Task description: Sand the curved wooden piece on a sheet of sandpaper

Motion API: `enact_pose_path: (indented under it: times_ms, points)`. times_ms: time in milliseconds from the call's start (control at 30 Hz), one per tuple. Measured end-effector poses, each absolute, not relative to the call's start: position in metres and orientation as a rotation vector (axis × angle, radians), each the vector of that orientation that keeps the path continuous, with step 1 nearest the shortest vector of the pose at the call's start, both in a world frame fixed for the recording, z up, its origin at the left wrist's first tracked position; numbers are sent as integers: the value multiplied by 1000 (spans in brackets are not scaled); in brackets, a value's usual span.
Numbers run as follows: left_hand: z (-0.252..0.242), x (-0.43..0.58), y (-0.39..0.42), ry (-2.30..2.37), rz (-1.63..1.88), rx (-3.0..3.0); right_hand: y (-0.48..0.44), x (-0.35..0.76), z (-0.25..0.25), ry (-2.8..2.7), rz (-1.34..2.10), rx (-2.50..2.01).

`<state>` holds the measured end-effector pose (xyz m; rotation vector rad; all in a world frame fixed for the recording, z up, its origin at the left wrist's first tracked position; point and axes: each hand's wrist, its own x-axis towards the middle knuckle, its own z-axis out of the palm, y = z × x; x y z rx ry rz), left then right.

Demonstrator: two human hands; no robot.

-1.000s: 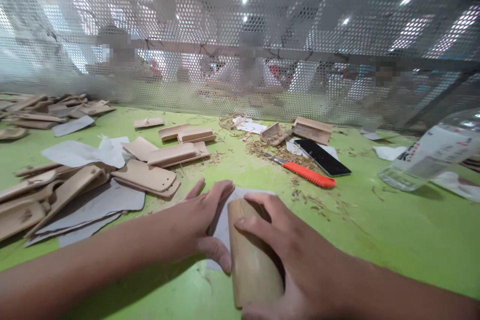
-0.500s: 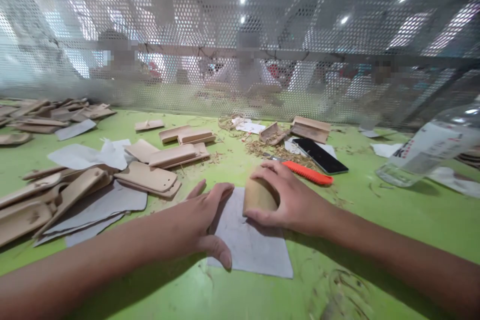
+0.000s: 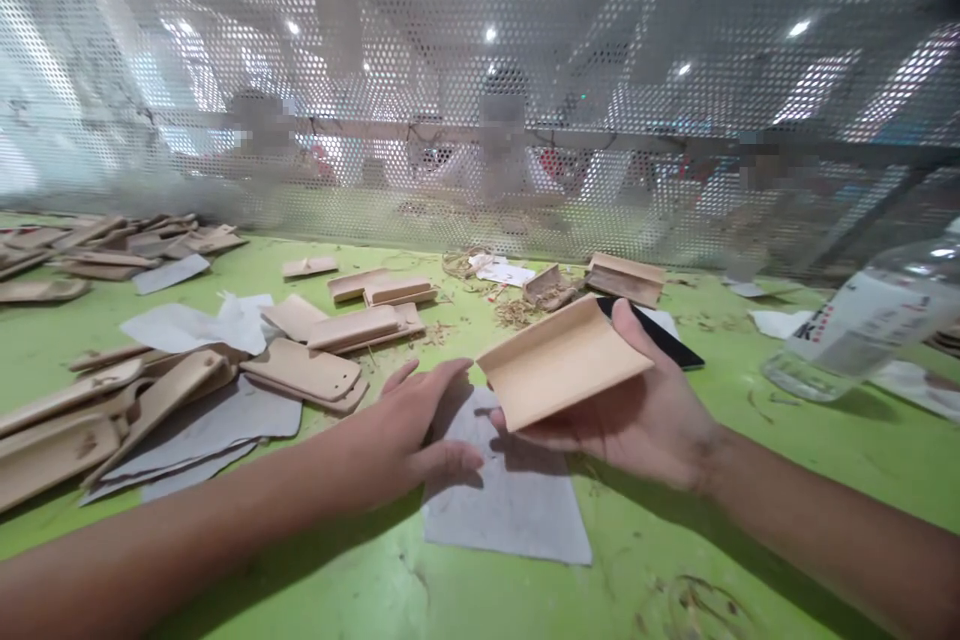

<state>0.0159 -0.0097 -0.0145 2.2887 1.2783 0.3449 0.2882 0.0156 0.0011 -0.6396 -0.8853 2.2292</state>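
Observation:
My right hand (image 3: 637,420) grips a short curved piece of bamboo (image 3: 566,360), tilted so that its pale hollow side faces up toward me. The thumb lies along its right end and the fingers run beneath it. My left hand (image 3: 427,435) rests over the left edge of a grey sheet (image 3: 510,510), thumb and fingers apart, holding nothing. That sheet, which looks like sandpaper or paper, lies on the green table (image 3: 360,560) below the bamboo piece. The orange-handled cutter seen earlier is hidden behind the raised piece and hand.
Carved bamboo pieces (image 3: 304,367) and grey sheets (image 3: 217,420) lie at left, with another pile (image 3: 112,245) behind. A black phone (image 3: 679,350), wood shavings (image 3: 517,310) and a clear bottle (image 3: 847,330) are at right. A perforated screen (image 3: 420,160) closes the back.
My right hand has lifted the bamboo piece off the grey sheet and turned it from its rounded outside to its hollow side. My left hand has barely moved.

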Motion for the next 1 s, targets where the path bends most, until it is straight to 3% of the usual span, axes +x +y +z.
enact_pose_path:
  times_ms: [333,600,800,1000]
  points:
    - [4,21,-11,1194,583,2243,4,287,4,-976,2470,-546]
    - [0,22,-16,1072,519,2006,1,290,-8,-1623,2082,-539]
    - [13,26,-27,894,435,2038,-2,294,-11,-1450,2044,-662]
    - [14,23,-21,884,596,1983,-1,295,-7,-1386,2088,-596]
